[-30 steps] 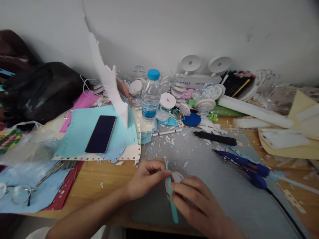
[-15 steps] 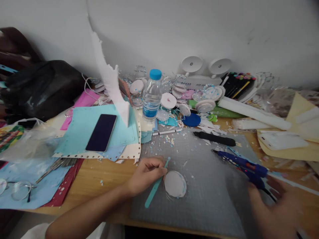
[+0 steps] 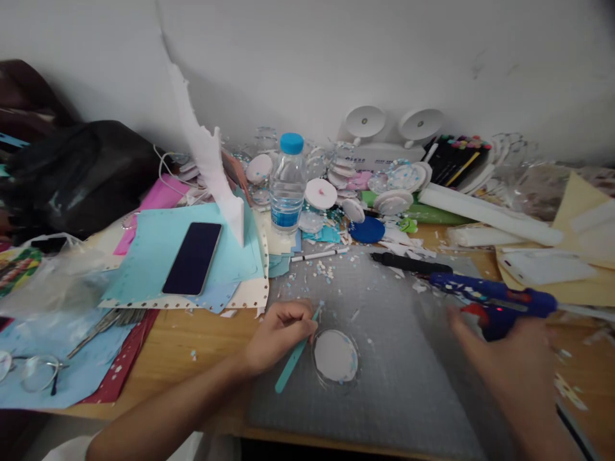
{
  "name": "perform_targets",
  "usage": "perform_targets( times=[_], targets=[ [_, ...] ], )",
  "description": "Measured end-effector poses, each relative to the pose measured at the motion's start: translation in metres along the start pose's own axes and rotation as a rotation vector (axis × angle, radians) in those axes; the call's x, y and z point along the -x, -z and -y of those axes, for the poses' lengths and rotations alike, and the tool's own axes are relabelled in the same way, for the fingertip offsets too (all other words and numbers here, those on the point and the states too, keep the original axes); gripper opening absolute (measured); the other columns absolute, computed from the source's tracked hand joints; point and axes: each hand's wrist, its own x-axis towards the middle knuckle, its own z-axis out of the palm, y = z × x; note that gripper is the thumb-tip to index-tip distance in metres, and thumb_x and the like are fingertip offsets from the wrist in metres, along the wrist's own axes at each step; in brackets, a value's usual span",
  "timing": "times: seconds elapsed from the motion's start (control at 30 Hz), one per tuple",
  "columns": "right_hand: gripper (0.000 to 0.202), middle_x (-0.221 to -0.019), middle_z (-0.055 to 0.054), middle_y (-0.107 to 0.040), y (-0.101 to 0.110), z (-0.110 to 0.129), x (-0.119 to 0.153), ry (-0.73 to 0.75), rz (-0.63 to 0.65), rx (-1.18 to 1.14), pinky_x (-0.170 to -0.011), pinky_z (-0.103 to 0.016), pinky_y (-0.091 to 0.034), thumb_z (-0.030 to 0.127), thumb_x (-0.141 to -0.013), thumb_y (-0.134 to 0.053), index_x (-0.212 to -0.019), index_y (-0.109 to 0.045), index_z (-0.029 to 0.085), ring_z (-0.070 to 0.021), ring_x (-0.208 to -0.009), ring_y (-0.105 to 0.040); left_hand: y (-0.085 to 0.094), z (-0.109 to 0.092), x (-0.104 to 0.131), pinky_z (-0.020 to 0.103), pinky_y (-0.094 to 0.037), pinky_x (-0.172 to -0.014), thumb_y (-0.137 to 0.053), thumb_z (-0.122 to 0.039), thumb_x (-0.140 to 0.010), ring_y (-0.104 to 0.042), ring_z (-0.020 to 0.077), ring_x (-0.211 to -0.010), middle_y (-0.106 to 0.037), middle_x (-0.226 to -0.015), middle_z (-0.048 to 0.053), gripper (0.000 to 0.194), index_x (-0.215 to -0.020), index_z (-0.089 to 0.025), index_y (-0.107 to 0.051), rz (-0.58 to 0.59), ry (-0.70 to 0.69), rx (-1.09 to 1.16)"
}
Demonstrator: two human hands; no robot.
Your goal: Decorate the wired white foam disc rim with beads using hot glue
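My left hand (image 3: 283, 336) is closed in a pinch on a narrow teal strip (image 3: 291, 371), which slants beneath the thumb and shows again above the fingertips. Right beside those fingertips, a round white disc (image 3: 335, 356) with a rough, bluish edge lies on the grey cutting mat (image 3: 384, 397). On the right, my right hand (image 3: 509, 358) is wrapped around the handle of a blue hot glue gun (image 3: 494, 294) with a red trigger. Its nozzle points left, a small red light glows on it, and a pale glue stick (image 3: 586, 312) sticks out behind.
A black pen (image 3: 410, 262) and a white pen (image 3: 319, 255) lie along the mat's far edge among paper scraps. Behind stand a water bottle (image 3: 287, 186) and several white discs (image 3: 321, 193). A phone (image 3: 192, 258) rests on teal paper; glasses (image 3: 41, 371) lie far left.
My right hand has taken hold of the glue gun and raised it, turning it more level and shifting it right. My left hand stays by the disc; the teal strip has shifted slightly.
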Motion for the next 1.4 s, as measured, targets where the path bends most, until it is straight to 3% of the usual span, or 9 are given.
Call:
perform_targets(
  times=[0.07, 0.1, 0.27, 0.47, 0.8, 1.03, 1.4],
  targets=[
    [0.037, -0.052, -0.004, -0.051, 0.005, 0.018, -0.008, -0.117, 0.025, -0.015, -0.044, -0.034, -0.035, 0.051, -0.062, -0.07, -0.066, -0.044, 0.026, -0.0218, -0.047, -0.05, 0.0, -0.001, -0.001, 0.023, -0.03, -0.059, -0.055, -0.019, -0.079, -0.041, 0.0109, -0.062, -0.041, -0.057, -0.003, 0.029, -0.05, -0.015, -0.05, 0.004, 0.0, -0.023],
    [0.036, -0.053, -0.003, -0.052, 0.005, 0.027, -0.011, -0.103, 0.012, -0.033, -0.045, -0.033, -0.036, 0.05, -0.062, -0.071, -0.066, -0.044, 0.026, -0.0212, -0.048, -0.051, 0.0, -0.001, -0.001, 0.023, -0.03, -0.059, -0.055, -0.019, -0.078, -0.041, 0.0108, -0.061, -0.041, -0.057, -0.003, 0.029, -0.05, -0.015, -0.05, 0.005, -0.002, -0.033],
    [0.029, -0.052, 0.002, -0.05, -0.024, 0.054, -0.006, 0.124, 0.046, -0.282, -0.044, -0.029, -0.038, 0.042, -0.065, -0.068, -0.071, -0.045, 0.024, -0.0158, -0.045, -0.049, 0.002, -0.003, -0.003, 0.023, -0.03, -0.058, -0.055, -0.019, -0.077, -0.04, 0.0103, -0.06, -0.04, -0.057, -0.003, 0.029, -0.049, -0.015, -0.048, -0.001, -0.007, -0.063],
    [0.02, -0.056, 0.003, -0.058, -0.056, 0.05, 0.022, 0.254, 0.206, -0.404, -0.045, -0.027, -0.044, 0.037, -0.069, -0.063, -0.076, -0.052, 0.022, -0.0149, -0.046, -0.054, 0.001, -0.008, -0.003, 0.024, -0.032, -0.058, -0.056, -0.023, -0.077, -0.042, 0.0114, -0.06, -0.041, -0.057, -0.002, 0.032, -0.048, -0.015, -0.046, 0.034, 0.022, -0.072],
    [0.013, -0.055, 0.002, -0.057, -0.052, 0.053, 0.024, 0.386, 0.156, -0.348, -0.044, -0.028, -0.043, 0.034, -0.07, -0.059, -0.073, -0.053, 0.023, -0.0162, -0.046, -0.053, 0.002, -0.008, -0.003, 0.024, -0.03, -0.056, -0.057, -0.025, -0.078, -0.039, 0.0106, -0.06, -0.038, -0.061, -0.002, 0.036, -0.049, -0.016, -0.038, 0.079, 0.058, -0.093],
    [0.015, -0.061, 0.0, -0.059, -0.056, 0.047, 0.028, 0.374, 0.191, -0.345, -0.047, -0.029, -0.045, 0.033, -0.071, -0.059, -0.081, -0.054, 0.023, -0.0185, -0.053, -0.057, 0.002, -0.008, -0.004, 0.025, -0.029, -0.057, -0.055, -0.022, -0.078, -0.038, 0.0109, -0.061, -0.037, -0.06, -0.002, 0.035, -0.049, -0.017, -0.037, 0.089, 0.03, -0.1],
    [0.011, -0.057, 0.002, -0.056, -0.053, 0.053, 0.026, 0.44, 0.172, -0.304, -0.044, -0.027, -0.041, 0.03, -0.072, -0.056, -0.08, -0.053, 0.022, -0.0159, -0.046, -0.052, 0.002, -0.01, -0.005, 0.026, -0.027, -0.056, -0.055, -0.018, -0.078, -0.036, 0.0105, -0.06, -0.036, -0.06, -0.003, 0.033, -0.05, -0.017, -0.037, 0.098, 0.025, -0.065]
  ],
)
